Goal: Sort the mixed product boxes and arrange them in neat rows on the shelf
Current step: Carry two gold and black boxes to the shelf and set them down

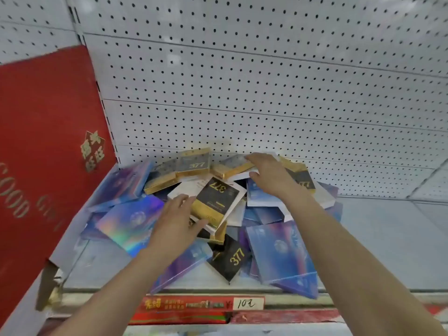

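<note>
1. Head view: mixed product boxes (218,214), black-gold and blue holographic, lie in a jumbled pile on the white shelf (378,251) against the pegboard (266,81).
2. The left hand (174,221) rests on the pile's left side, fingers spread, touching a black-gold box (215,200).
3. The right hand (269,173) lies flat, fingers extended, on boxes at the back.
4. A red box (43,154) leans at the left.
</note>
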`<control>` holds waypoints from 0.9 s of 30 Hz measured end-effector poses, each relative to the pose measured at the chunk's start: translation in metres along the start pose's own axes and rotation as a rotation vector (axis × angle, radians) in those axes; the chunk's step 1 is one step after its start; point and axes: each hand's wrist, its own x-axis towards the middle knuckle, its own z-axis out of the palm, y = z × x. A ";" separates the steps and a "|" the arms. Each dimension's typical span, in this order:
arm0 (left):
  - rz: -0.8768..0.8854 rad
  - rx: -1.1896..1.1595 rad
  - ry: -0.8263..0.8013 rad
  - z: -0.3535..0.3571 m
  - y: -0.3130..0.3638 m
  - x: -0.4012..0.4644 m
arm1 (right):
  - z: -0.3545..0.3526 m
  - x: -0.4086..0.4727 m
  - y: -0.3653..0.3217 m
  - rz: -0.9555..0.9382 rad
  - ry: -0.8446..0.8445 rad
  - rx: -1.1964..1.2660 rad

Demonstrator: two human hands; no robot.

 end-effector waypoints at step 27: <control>-0.506 -0.317 -0.011 0.030 0.029 0.019 | -0.006 0.060 0.024 -0.153 -0.213 0.008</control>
